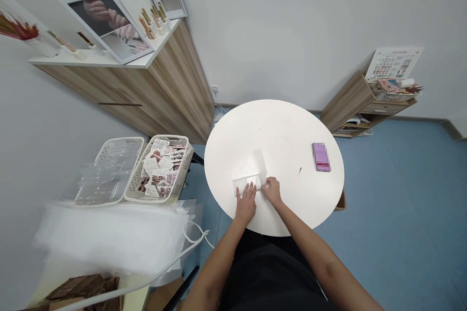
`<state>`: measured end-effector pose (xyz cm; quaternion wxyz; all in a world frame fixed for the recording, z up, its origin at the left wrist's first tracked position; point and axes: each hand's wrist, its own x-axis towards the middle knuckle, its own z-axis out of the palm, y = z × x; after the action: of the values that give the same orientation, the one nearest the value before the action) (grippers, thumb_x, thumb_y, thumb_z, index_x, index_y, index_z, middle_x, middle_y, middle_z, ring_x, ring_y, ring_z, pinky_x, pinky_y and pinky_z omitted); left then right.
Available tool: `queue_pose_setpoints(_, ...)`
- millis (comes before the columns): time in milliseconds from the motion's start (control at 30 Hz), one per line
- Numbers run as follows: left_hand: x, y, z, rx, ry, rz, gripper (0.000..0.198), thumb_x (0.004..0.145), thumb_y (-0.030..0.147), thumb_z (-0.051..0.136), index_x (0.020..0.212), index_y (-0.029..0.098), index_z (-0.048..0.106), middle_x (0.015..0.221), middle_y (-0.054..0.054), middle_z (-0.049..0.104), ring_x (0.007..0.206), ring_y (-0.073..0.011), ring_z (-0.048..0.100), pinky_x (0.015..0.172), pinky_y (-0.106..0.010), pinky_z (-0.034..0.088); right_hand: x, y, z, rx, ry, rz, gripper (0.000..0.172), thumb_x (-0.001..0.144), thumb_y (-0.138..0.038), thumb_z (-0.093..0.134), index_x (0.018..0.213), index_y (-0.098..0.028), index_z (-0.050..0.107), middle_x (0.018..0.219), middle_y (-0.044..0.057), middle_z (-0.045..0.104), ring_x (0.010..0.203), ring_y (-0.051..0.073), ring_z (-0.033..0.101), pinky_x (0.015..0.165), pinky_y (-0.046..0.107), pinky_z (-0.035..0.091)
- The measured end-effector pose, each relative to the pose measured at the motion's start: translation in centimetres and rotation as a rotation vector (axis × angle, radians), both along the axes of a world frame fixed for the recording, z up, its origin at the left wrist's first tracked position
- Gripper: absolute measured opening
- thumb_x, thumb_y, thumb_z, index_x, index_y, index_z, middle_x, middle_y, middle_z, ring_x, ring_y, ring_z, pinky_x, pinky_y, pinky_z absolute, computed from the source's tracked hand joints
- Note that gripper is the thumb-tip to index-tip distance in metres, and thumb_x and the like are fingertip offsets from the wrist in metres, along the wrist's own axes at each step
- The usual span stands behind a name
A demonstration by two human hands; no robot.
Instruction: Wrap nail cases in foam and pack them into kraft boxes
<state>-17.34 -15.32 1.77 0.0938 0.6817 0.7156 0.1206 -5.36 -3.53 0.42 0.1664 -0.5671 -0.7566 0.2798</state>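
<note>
On the round white table lies a translucent whitish sheet, folded or bent so that one part points away from me and another runs left. A small white card-like piece rests on its near part. My left hand lies flat with its fingers out, fingertips on the near part of the sheet and touching the white piece. At the sheet's near right corner, my right hand has its thumb and fingers pinched together on the edge. The exact fold under the fingers is too small to make out.
A purple pixelated block lies at the table's right side. To the left stand a basket of nail-set cards, a basket of clear plastic packaging and a pile of white translucent sheets. A white cable crosses the lower left.
</note>
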Motion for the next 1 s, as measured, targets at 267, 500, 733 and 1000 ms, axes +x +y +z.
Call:
queue_pose_setpoints(267, -1.2, -0.3, -0.5, -0.019, -0.290, 0.022, 0.079, 0.076, -0.001, 0.033, 0.151, 0.021, 0.021, 0.156, -0.009, 0.033, 0.146, -0.0217, 0.025, 0.118, -0.059, 0.016, -0.2, -3.3, 1.4, 0.141, -0.021, 0.452, 0.031, 0.079, -0.004, 0.039, 0.102, -0.016, 0.056, 0.142, 0.015, 0.048, 0.137, 0.024, 0.035, 0.109, 0.045, 0.035)
queue_pose_setpoints(500, -2.2, -1.3, -0.6, 0.161, -0.607, 0.608, 0.052, 0.086, 0.016, 0.048, 0.137, 0.021, 0.040, 0.148, -0.014, 0.040, 0.141, -0.0268, 0.032, 0.115, -0.053, 0.027, 0.6, -3.8, 2.4, 0.149, -0.253, 0.715, 0.049, 0.071, -0.001, 0.045, 0.119, -0.009, 0.055, 0.156, 0.018, 0.027, 0.148, 0.032, 0.012, 0.117, 0.056, 0.017)
queue_pose_setpoints(733, -2.4, 0.3, -1.1, 0.101, -1.238, 1.357, 0.041, 0.076, 0.030, 0.074, 0.108, 0.018, 0.052, 0.100, -0.009, 0.062, 0.091, -0.0216, 0.065, 0.086, -0.039, 0.053, -0.2, -3.4, 3.9, 0.073, -0.343, 0.734, 0.047, 0.074, -0.005, 0.048, 0.121, -0.009, 0.055, 0.155, 0.019, 0.029, 0.146, 0.033, 0.017, 0.117, 0.057, 0.015)
queue_pose_setpoints(1000, -2.5, 2.2, -1.8, 0.172, -1.297, 1.464, 0.032, 0.070, 0.027, 0.076, 0.092, 0.019, 0.053, 0.076, 0.001, 0.057, 0.070, -0.0150, 0.062, 0.069, -0.031, 0.052, 0.0, -3.3, 4.3, 0.027, -0.318, 0.702, 0.045, 0.074, -0.007, 0.047, 0.118, -0.014, 0.055, 0.156, 0.015, 0.030, 0.146, 0.031, 0.018, 0.115, 0.061, 0.014)
